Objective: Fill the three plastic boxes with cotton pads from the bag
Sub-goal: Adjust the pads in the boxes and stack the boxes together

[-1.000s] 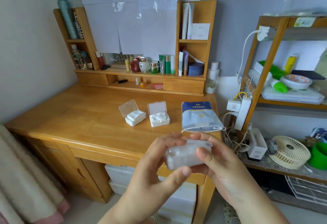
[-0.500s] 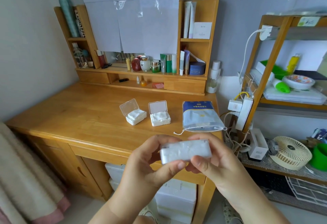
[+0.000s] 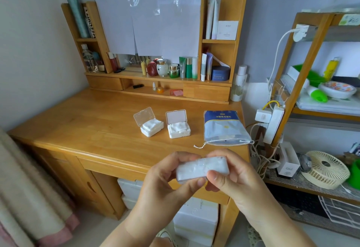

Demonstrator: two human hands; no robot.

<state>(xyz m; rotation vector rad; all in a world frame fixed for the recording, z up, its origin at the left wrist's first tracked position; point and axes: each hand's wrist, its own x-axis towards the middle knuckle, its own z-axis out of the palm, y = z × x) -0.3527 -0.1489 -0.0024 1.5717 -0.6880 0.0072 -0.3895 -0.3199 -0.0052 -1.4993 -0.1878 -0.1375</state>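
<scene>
A small plastic box (image 3: pixel 202 169), lid down and white with cotton pads inside, hangs in front of the desk edge. My left hand (image 3: pixel 165 184) pinches its left end and my right hand (image 3: pixel 231 176) pinches its right end, thumbs on the near side. Two more plastic boxes stand on the desk (image 3: pixel 81 129) with lids up and cotton pads showing: one to the left (image 3: pixel 151 124) and one beside it (image 3: pixel 178 126). The blue cotton-pad bag (image 3: pixel 224 127) lies flat to their right, its drawstring mouth toward me.
A wooden shelf unit (image 3: pixel 206 90) with bottles and jars lines the back of the desk. A white bottle (image 3: pixel 238 85) stands at the right rear corner. To the right are a power strip (image 3: pixel 272 124) with cables, a wooden rack and a small fan (image 3: pixel 327 168).
Both hands have turned the held box so its broad face tilts toward me and sits a little more level. The boxes and bag on the desk have not moved.
</scene>
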